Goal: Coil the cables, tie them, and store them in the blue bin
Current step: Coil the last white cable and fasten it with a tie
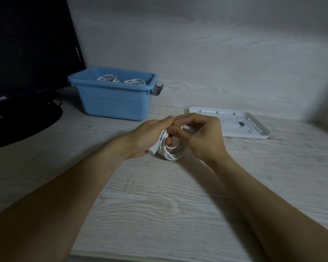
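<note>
White cable (171,151), coiled, hung just above the desk (159,205); the left hand (150,136) gripped its loops, the right hand (201,138) pinched what looked like a tie, half hidden. Tying seemed underway; cinching comes next. Beyond, the blue bin (112,100) held two coils (121,80).

pale whitewashed wood-grain desk (159,214) | matching wood-grain back wall (197,44) | black flat monitor (27,44) at left | dim light
</note>
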Available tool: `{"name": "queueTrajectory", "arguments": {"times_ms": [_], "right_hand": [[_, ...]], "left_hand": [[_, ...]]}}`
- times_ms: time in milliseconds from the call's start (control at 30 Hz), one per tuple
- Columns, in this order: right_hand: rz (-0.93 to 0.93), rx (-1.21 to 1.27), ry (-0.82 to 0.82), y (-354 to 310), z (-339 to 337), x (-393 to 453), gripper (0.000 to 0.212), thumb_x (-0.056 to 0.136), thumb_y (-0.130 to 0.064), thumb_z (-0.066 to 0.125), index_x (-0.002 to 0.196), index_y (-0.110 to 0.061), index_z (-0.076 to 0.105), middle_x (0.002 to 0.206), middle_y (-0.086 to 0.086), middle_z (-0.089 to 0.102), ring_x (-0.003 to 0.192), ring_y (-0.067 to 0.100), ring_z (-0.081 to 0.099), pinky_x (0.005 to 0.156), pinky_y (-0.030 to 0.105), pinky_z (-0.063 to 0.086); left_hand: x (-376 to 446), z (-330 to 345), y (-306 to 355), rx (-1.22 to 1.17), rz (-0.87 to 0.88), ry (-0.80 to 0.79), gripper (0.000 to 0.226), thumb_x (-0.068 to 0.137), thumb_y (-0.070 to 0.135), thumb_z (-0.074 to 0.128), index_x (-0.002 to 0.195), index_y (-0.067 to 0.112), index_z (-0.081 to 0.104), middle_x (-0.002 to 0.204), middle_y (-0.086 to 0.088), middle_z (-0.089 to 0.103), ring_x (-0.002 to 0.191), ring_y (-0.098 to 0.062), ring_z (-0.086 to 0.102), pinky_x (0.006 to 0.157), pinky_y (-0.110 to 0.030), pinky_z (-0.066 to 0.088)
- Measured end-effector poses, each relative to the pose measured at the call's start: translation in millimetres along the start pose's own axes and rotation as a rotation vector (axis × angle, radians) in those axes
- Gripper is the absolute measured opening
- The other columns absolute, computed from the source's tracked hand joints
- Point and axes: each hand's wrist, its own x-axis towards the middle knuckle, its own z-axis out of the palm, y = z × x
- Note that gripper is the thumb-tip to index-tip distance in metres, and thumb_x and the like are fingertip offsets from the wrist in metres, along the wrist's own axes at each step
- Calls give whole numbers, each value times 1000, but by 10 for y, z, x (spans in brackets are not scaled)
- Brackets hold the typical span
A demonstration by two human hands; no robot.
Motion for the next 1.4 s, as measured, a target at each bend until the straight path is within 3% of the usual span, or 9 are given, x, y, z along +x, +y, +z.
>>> {"name": "queueTrajectory", "arguments": {"times_ms": [233,400,700,800,933,1000,1233,1300,1400], "right_hand": [[9,-64,31,10,115,-3,14,76,-5,84,83,-12,75,102,3,73,98,5,69,91,22,53],[-20,-165,-40,9,92,1,9,79,-2,80,86,-6,76,98,-2,73,94,3,68,88,12,49],[-144,-204,-3,87,133,-5,13,78,-5,78,82,-17,76,94,4,72,90,16,70,85,43,58],[-94,-168,28,113,112,-15,17,79,-4,78,81,-21,75,91,2,73,89,16,71,87,43,57],[-94,-188,35,106,65,-43,11,79,-3,79,83,-13,77,86,1,76,85,10,72,85,26,57],[-140,-213,41,120,55,-34,10,79,-5,80,85,-12,77,87,0,76,85,10,71,84,29,57],[-167,-148,15,172,95,-51,10,80,-5,81,88,-6,77,92,5,75,88,15,72,84,41,58],[-200,-174,-11,152,100,-20,12,82,-10,80,93,-8,78,101,4,74,97,12,70,89,39,56],[-290,-283,10,131,124,7,30,89,-20,73,117,-12,71,127,5,62,119,13,58,102,27,47]], "left_hand": [[47,33,-41,93,121,325,36,88,39,45,69,13,60,58,-6,53,59,-19,48,66,-34,36],[80,81,-42,-91,47,424,36,99,18,47,66,9,58,51,-5,51,48,-15,45,52,-27,37],[111,76,-20,-423,-45,369,29,92,5,48,63,8,51,48,-3,45,37,-11,40,40,-20,37],[130,7,-59,-234,39,330,28,100,15,51,73,9,50,57,-7,51,44,-14,47,46,-23,42],[125,-69,-80,432,245,403,34,100,32,54,77,10,62,61,1,61,51,-5,53,54,-21,41],[93,-47,-55,582,276,385,38,102,34,48,76,12,65,62,6,61,54,-1,53,57,-21,41],[29,-54,-82,668,193,325,39,106,25,38,70,21,54,68,5,55,65,-10,49,63,-24,37],[34,-28,-80,704,204,383,39,106,22,36,69,22,49,69,6,53,67,-13,49,59,-17,35],[9,-92,-30,735,232,612,33,105,24,36,78,17,53,76,-1,58,73,-19,53,64,-29,34]]}}
